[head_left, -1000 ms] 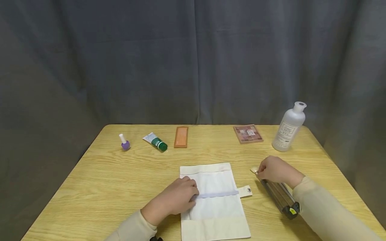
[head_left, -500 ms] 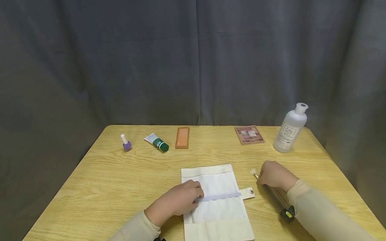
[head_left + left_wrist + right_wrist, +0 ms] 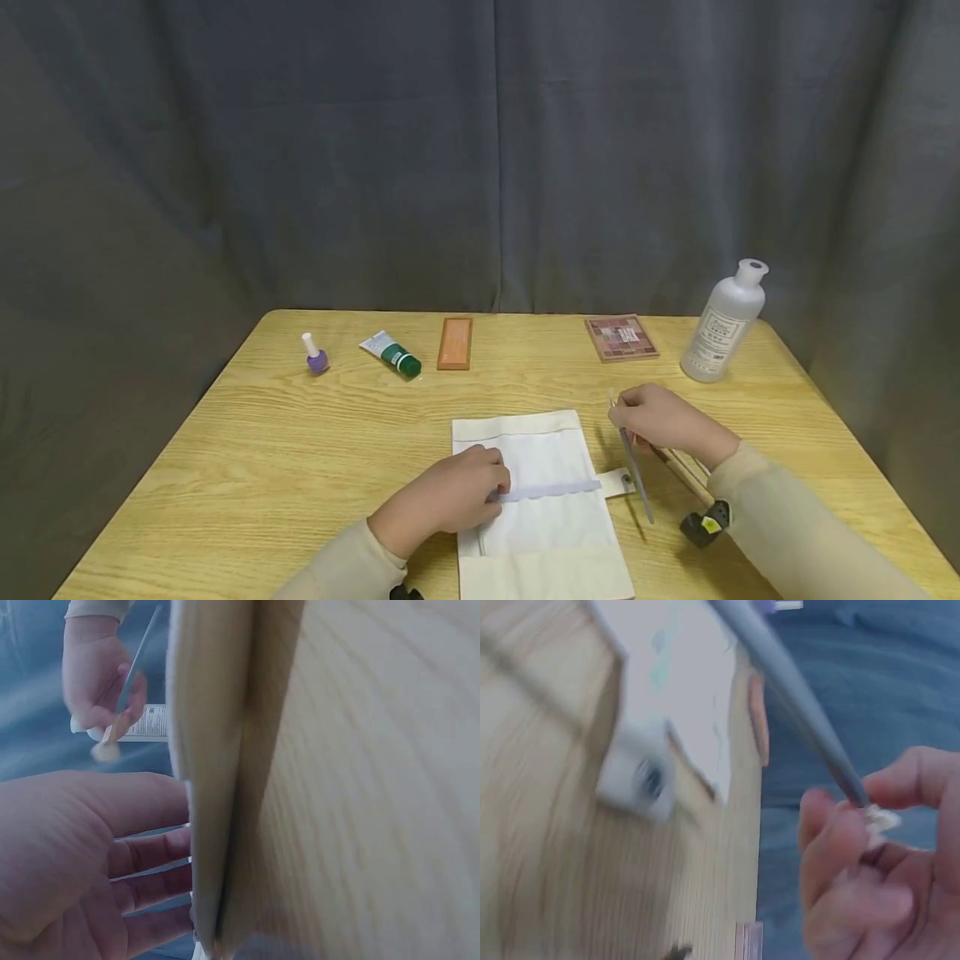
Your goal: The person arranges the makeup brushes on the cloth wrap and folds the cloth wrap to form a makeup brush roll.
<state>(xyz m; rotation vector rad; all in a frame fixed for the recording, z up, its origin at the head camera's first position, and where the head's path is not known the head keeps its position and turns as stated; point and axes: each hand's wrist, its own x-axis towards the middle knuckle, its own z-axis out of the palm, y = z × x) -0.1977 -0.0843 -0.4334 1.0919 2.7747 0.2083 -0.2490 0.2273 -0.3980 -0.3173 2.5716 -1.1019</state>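
Note:
My right hand (image 3: 671, 421) pinches a makeup brush (image 3: 636, 475) near its bristle end, above the table. The grey handle hangs down toward me; the pale bristles show past the fingers in the left wrist view. A cream and white cloth brush roll (image 3: 543, 533) lies spread open in front of me, with a lavender band (image 3: 551, 490) across it. My left hand (image 3: 450, 496) rests on its left part, fingertips touching the cloth beside the band. A snap strap (image 3: 617, 482) sticks out from its right side, close to the brush handle. More brush handles (image 3: 684, 477) lie partly hidden under my right forearm.
At the back left are a purple nail polish bottle (image 3: 317, 362), a green and white tube (image 3: 392, 354) and an orange case (image 3: 454, 343). A checkered palette (image 3: 622, 337) and a tall translucent bottle (image 3: 723, 325) stand toward the back right. A dark curtain (image 3: 390, 158) hangs behind.
My right hand has lifted one brush from the others and moved it slightly left toward the strap. My left hand has stayed on the roll.

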